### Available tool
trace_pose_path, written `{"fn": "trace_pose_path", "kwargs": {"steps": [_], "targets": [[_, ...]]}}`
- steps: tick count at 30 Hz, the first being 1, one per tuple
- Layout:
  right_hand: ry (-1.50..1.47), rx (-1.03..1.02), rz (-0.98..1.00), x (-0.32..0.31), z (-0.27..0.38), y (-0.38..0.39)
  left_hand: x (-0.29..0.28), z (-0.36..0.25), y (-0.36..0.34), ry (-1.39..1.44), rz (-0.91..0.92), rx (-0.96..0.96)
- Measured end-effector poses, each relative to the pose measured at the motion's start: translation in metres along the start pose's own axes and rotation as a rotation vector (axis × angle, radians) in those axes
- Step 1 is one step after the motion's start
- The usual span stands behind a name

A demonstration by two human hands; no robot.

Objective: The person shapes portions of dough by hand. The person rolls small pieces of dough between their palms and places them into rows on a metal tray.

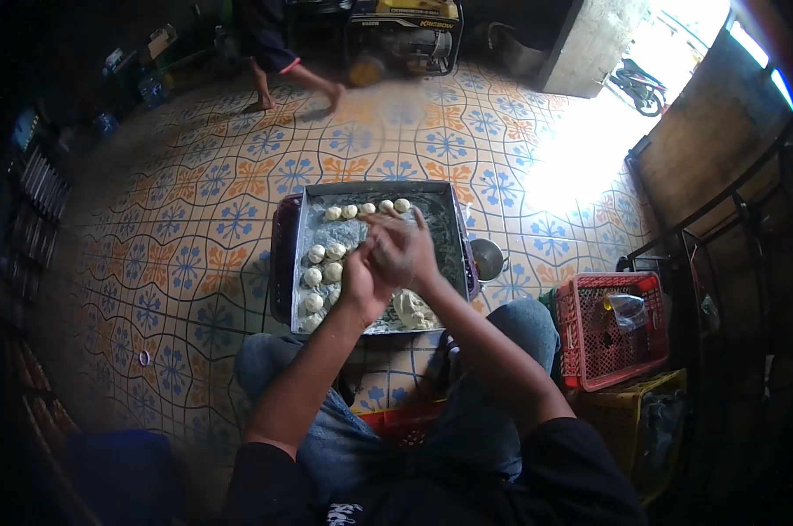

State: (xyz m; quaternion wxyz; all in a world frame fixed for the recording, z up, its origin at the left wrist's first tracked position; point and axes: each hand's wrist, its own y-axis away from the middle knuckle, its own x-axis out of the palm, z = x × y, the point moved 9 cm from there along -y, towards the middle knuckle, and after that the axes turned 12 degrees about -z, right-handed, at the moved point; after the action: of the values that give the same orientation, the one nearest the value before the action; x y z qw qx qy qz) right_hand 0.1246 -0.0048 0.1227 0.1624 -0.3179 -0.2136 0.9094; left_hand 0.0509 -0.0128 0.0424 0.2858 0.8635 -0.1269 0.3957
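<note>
Over a floured metal tray (377, 187), my right hand (403, 248) lies across the palm of my left hand (365, 280). The right hand's fingers are stretched out and slightly blurred; those of the left are mostly hidden beneath it, and whatever may be between the palms is out of sight. Several round dough balls (316, 254) form a back row and columns along the tray's left side. A larger lump of dough (414, 311) lies at the tray's near right. The tray rests on a dark purple base (284, 254).
A metal bowl (494, 259) stands right of the tray, with a red crate (580, 351) and a yellow crate (624, 412) nearer. Another person's bare legs (296, 74) pass at the back left, before a generator (401, 39). An open doorway (655, 39) is at back right.
</note>
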Motion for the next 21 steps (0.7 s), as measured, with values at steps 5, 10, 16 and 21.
{"fn": "trace_pose_path", "kwargs": {"steps": [5,10,16,21], "targets": [[-0.08,-0.267,0.189,0.029,0.036,0.032,0.004,0.016,-0.007,-0.011,0.373,0.033],[-0.17,-0.581,0.089,-0.009,0.052,0.024,0.033,0.008,0.012,0.163,0.505,-0.051],[0.044,0.008,0.321,0.031,0.02,0.019,0.003,0.011,0.006,0.061,0.225,0.005],[0.441,-0.161,-0.23,0.04,0.016,0.028,0.018,-0.029,0.022,-0.01,0.349,0.247]]}}
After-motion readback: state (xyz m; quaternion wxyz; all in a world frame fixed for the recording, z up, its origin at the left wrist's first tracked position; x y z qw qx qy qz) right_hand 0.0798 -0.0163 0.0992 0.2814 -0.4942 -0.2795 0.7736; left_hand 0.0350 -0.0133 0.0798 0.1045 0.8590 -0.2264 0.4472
